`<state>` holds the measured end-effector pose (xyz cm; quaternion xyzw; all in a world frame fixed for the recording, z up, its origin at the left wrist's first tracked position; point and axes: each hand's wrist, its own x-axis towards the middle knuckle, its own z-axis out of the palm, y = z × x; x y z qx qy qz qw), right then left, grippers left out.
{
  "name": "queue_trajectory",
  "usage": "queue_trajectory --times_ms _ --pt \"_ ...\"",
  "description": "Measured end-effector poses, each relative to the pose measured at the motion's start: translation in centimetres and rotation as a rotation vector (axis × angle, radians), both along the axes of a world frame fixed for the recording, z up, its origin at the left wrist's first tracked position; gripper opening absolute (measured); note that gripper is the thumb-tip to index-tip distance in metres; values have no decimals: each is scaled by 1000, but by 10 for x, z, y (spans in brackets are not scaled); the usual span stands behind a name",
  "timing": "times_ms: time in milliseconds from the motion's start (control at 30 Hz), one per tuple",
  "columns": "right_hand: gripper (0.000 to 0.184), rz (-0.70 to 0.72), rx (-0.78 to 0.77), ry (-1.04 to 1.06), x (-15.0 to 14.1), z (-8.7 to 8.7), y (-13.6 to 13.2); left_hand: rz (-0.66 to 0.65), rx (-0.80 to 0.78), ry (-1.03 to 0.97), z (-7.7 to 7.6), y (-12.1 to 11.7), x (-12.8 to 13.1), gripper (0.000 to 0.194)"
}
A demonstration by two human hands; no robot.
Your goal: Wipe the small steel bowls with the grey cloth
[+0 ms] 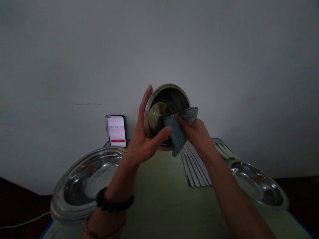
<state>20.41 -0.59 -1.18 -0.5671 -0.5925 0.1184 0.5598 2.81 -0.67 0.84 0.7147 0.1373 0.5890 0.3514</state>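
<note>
My left hand (144, 139) holds a small steel bowl (171, 98) up in front of the wall, fingers along its left rim and thumb under its lower edge. The bowl's opening faces me. My right hand (195, 134) grips a grey-green cloth (180, 127) and presses it into the bowl's inside at the lower right. A black bead bracelet sits on my left wrist.
A large steel plate (84, 184) lies at the table's left, another steel plate (259, 186) at the right. Several flat metal utensils (195, 164) are fanned out under my right wrist. A phone (117, 130) with a lit screen leans on the wall. The table (164, 199) top is pale green.
</note>
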Motion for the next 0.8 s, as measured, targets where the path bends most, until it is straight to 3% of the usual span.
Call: queue_trajectory --times_ms 100,200,300,400,500,567,667,733,800 --pt "52 77 -43 -8 -5 -4 1 1 65 10 -3 10 -6 77" --pt "61 9 -99 -145 -1 -5 0 -135 -28 125 -3 18 -18 75" --pt "44 -41 -143 -327 8 -3 -4 -275 -145 328 1 17 -28 73" --pt "24 101 -199 -471 12 -1 -9 -331 -217 542 4 11 -31 65" --pt "26 199 -200 -564 8 -2 -12 -346 -273 619 4 9 -27 51" --pt "36 107 -111 -524 2 -2 -13 -325 -317 550 2 11 -24 47" --pt "52 -84 116 -348 -6 0 -11 -302 -457 282 -1 14 -18 53" --pt "48 -95 243 -303 -9 3 -10 -302 -555 93 -2 16 -16 57" --pt "37 -13 310 -343 -9 4 -8 -274 -604 -30 -1 17 -16 57"
